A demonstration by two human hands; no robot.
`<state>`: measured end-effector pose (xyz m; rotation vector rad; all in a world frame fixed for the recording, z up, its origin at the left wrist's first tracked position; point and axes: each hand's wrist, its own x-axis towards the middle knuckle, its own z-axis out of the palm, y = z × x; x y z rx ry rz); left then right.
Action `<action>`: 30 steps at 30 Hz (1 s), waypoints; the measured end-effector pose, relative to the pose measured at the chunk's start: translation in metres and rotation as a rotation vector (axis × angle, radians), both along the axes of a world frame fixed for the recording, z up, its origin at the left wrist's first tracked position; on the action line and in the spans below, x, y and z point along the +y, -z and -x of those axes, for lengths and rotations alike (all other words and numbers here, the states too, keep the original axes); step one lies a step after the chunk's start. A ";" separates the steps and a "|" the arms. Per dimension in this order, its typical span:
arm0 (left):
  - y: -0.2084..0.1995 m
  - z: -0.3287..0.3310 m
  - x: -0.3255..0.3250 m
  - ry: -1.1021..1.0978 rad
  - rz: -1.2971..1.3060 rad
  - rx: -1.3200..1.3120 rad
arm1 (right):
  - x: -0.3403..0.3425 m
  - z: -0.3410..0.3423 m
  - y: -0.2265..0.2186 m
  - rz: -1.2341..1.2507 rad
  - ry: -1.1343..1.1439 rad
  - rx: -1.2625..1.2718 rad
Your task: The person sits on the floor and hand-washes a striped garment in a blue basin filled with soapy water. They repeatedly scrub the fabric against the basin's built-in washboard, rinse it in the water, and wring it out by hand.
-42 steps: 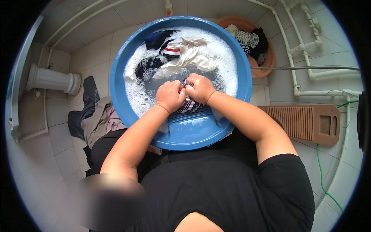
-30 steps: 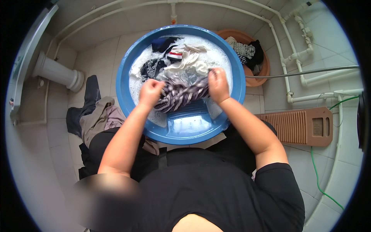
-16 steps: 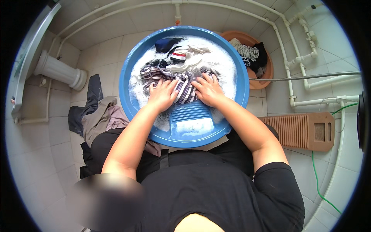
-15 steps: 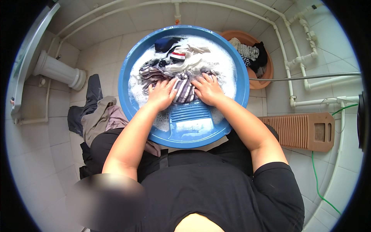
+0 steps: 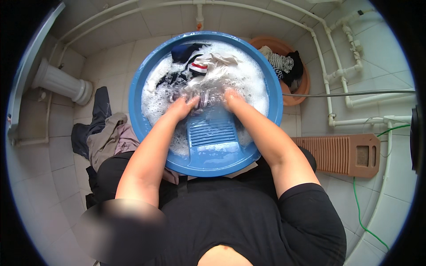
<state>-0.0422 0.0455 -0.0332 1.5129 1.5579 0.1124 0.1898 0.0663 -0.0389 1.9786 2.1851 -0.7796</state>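
Observation:
A large blue basin [image 5: 136, 116] stands in front of me, filled with foamy water. Its near side has a built-in ribbed washboard [image 5: 213, 134]. A purple-and-white striped garment [image 5: 205, 98] lies partly under water beyond the ribs. My left hand [image 5: 181, 107] is closed on its left side, fingertips partly in the suds. At its right side, my right hand [image 5: 232, 98] is in the water, its fingers blurred and partly hidden. Farther back float a pale garment [image 5: 219, 66], a dark blue cloth [image 5: 183, 53] and a piece with a red-and-white band [image 5: 198, 68].
An orange-brown basin [image 5: 306, 88] holding clothes stands at the back right. A brown washboard [image 5: 337, 153] lies right of me. Clothes [image 5: 104, 133] are heaped on the floor at left, near a white pedestal [image 5: 62, 83]. White pipes [image 5: 329, 88], a grey hose [image 5: 350, 93] and a green hose [image 5: 360, 213] run along the right.
The striped garment has gone deeper and drawn back off the washboard ribs, with water splashing around it. Both hands have moved with it, and the right fingers have sunk into the water.

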 end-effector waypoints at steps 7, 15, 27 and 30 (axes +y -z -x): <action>-0.065 -0.005 -0.046 -0.005 -0.343 0.307 | -0.038 0.012 -0.094 -0.054 0.062 0.767; -0.150 -0.026 -0.049 -0.497 -0.001 -1.275 | -0.063 -0.010 -0.095 0.041 0.498 1.005; -0.155 -0.030 -0.073 -0.772 0.151 -1.373 | -0.065 0.009 -0.114 0.670 0.775 1.792; -0.132 -0.020 -0.079 -0.810 0.134 -0.829 | -0.058 0.003 -0.090 0.528 0.738 1.517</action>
